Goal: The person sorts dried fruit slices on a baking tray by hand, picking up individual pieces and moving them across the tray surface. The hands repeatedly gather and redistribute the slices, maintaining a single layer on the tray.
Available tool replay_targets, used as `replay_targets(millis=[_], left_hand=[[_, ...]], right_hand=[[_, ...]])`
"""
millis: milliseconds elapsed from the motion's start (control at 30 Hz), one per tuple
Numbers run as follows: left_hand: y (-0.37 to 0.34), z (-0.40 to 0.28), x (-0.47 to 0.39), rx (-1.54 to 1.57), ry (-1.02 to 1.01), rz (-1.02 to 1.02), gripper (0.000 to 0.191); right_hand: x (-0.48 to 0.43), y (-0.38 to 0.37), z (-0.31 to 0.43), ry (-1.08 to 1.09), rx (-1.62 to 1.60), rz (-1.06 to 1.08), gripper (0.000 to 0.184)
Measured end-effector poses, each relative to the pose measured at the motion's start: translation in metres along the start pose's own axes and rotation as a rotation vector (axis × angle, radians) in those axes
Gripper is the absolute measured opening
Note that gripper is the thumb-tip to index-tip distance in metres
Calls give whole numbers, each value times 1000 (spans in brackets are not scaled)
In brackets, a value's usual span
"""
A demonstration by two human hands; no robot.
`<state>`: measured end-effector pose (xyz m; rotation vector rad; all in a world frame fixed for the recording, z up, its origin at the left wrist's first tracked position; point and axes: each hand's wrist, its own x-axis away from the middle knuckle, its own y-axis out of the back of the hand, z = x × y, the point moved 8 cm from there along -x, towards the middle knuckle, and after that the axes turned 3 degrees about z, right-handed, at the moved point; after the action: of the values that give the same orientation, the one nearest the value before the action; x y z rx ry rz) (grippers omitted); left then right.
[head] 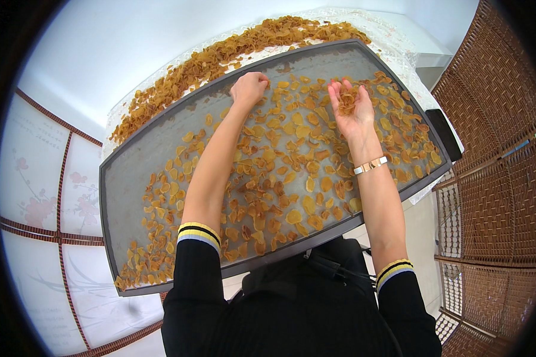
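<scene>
My right hand [353,111] is cupped, palm up, over the right half of a large grey tray [136,178]. A small heap of brown dried slices [348,100] lies in that palm. Toward the tray's far rim, my left hand [249,88] has its fingertips pinched together, thumb to the right. A slice shows right at these fingertips, but I cannot tell whether it is held. Thin yellow-to-brown dried slices [301,131] are scattered singly over the middle and right of the tray, with more at the near left corner.
Behind the tray, a long pile of similar dried slices [232,47] rests on a white lace tablecloth [395,42]. A black handle [444,134] juts from the tray's right end. A woven wicker screen [504,89] stands at right, a white panelled screen [31,178] at left.
</scene>
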<state>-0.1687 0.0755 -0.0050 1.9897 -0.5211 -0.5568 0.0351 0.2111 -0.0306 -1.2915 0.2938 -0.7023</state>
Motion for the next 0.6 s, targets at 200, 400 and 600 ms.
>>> replay_targets(millis=[200,400,600], left_hand=[[-5,1,-1,20,0,38,18],[-7,5,-1,-42,-19,41,19],[20,-22,14,-137,-245,-257,17]], right_hand=[[-1,2,0,9,20,-7,41],[-2,4,0,6,32,-15,41],[0,1,-2,18,44,-8,41]])
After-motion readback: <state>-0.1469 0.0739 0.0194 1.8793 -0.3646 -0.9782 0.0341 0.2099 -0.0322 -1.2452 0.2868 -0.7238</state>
